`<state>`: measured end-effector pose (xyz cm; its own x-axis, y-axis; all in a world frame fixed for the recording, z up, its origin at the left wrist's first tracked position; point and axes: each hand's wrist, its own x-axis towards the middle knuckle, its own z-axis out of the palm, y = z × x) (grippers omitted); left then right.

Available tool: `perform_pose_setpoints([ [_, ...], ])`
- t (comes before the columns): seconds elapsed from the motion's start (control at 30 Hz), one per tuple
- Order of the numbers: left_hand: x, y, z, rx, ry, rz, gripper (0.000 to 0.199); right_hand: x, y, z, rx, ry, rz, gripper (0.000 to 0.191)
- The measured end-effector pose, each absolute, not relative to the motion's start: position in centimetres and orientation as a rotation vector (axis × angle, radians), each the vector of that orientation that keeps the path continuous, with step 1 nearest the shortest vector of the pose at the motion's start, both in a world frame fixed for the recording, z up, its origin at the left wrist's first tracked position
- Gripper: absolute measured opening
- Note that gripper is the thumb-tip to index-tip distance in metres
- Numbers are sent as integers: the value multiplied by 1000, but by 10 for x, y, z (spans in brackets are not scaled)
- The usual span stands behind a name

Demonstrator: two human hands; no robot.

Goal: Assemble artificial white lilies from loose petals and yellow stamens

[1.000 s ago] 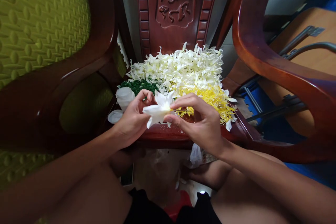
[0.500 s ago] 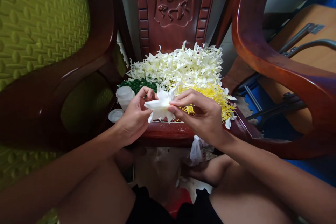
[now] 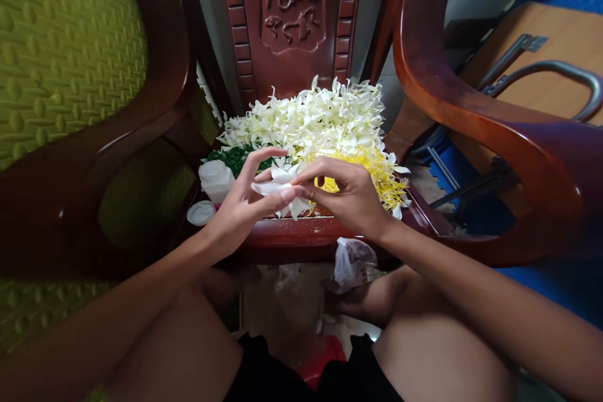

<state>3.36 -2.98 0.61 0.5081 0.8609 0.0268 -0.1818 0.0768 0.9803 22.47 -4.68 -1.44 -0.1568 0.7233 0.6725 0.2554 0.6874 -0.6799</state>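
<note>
A white flower (image 3: 296,206) with pointed petals is between my two hands, in front of the chair seat. My right hand (image 3: 346,191) pinches it at its centre between thumb and forefinger. The thumb of my left hand (image 3: 240,201) presses near the same centre. Its forefinger is raised and bent above the petals, and the other fingers are partly hidden behind the flower. Behind my hands lies a large heap of white flowers (image 3: 320,116), with yellow stringy pieces (image 3: 384,179) at its right front and dark green pieces (image 3: 235,157) at its left.
A carved reddish wooden chair (image 3: 292,235) bears the heaps. At the left of its seat are a whitish translucent container (image 3: 215,181) and a round lid-like piece (image 3: 201,213). A plastic bag (image 3: 348,264) hangs below the seat edge. A folded table (image 3: 541,94) leans at the right.
My right fingertips have closed in at the flower's centre, and the thin stem seen earlier no longer shows. My left thumb has moved to the centre, its forefinger lifting. The view has shifted slightly.
</note>
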Motion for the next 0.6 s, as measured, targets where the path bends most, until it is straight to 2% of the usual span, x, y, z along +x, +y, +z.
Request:
perform_pose_setpoints([
  [0.13,33,-27,-2,1376,703,911,20,223,-47,-14,-842,-1602,704,22],
  [0.2,33,-23,-2,1302,690,936,16,223,-49,-15,-863,-1561,712,22],
  [0.27,35,-21,-1,1182,687,969,16,223,-52,-16,-883,-1581,536,20],
  [0.37,39,-21,2,1035,712,1026,20,223,-57,-19,-845,-1808,74,21],
  [0.43,42,-22,3,998,721,1029,22,222,-58,-20,-851,-1974,-165,12],
  [0.5,45,-24,2,997,709,1018,22,222,-57,-21,-916,-2035,-307,3],
  [0.6,46,-27,1,1013,711,1049,20,224,-54,-20,-880,-2059,-393,10],
])
